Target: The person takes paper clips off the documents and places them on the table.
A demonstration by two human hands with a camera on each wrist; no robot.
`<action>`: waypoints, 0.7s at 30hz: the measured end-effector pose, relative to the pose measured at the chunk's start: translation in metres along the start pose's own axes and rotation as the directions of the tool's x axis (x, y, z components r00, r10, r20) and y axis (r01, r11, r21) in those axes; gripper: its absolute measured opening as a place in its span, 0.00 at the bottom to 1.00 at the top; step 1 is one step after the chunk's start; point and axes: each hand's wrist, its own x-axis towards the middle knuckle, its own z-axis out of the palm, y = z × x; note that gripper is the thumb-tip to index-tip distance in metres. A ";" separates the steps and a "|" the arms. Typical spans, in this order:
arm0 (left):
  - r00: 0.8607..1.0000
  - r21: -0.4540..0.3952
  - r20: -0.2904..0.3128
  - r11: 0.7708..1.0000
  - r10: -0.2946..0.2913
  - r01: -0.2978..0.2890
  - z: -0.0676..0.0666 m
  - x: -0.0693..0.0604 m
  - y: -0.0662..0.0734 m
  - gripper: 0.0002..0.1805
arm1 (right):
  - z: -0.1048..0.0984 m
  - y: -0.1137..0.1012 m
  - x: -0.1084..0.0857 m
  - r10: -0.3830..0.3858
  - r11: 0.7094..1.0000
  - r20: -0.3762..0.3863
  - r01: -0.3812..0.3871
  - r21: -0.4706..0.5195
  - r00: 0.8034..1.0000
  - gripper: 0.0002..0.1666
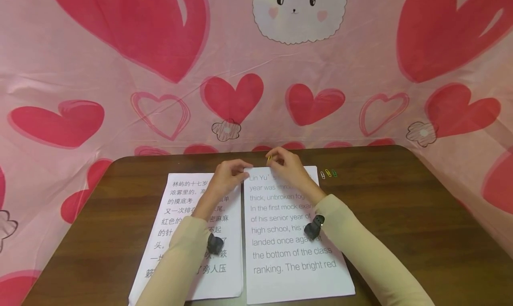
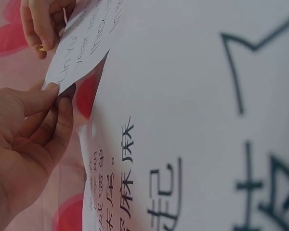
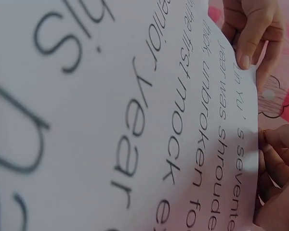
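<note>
Two stacks of printed paper lie side by side on the table. My left hand (image 1: 229, 177) pinches the top left corner of the right stack, the English sheets (image 1: 292, 252), thumb above and fingers beneath, as the left wrist view shows. Over the top edge of the same sheets, my right hand (image 1: 286, 165) holds a small yellow paper clip (image 1: 270, 158) between thumb and fingers. In the left wrist view the clip (image 2: 42, 48) shows as a yellow bit at the fingertips. My left forearm crosses the Chinese sheets (image 1: 192, 234) and hides part of their text.
Right of the English sheets lie a white paper clip (image 1: 322, 175), a yellow paper clip (image 1: 328, 173) and a green paper clip (image 1: 334, 173) in a row. The brown wooden table (image 1: 401, 217) ends at a pink heart-patterned cloth (image 1: 320, 65) behind it.
</note>
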 end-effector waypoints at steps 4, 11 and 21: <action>1.000 -0.006 0.001 1.000 -0.016 0.016 0.000 0.000 0.000 0.14 | -0.006 0.001 0.000 -0.001 1.000 -0.041 0.001 0.005 0.999 0.11; 1.000 0.011 0.013 1.000 -0.028 0.028 0.001 0.002 -0.001 0.14 | -0.026 0.009 -0.004 -0.013 1.000 -0.048 0.012 -0.011 0.999 0.11; 1.000 0.027 0.021 0.999 -0.023 0.022 0.003 0.004 -0.002 0.14 | -0.076 0.036 -0.015 0.046 0.993 -0.072 -0.053 -0.106 0.996 0.14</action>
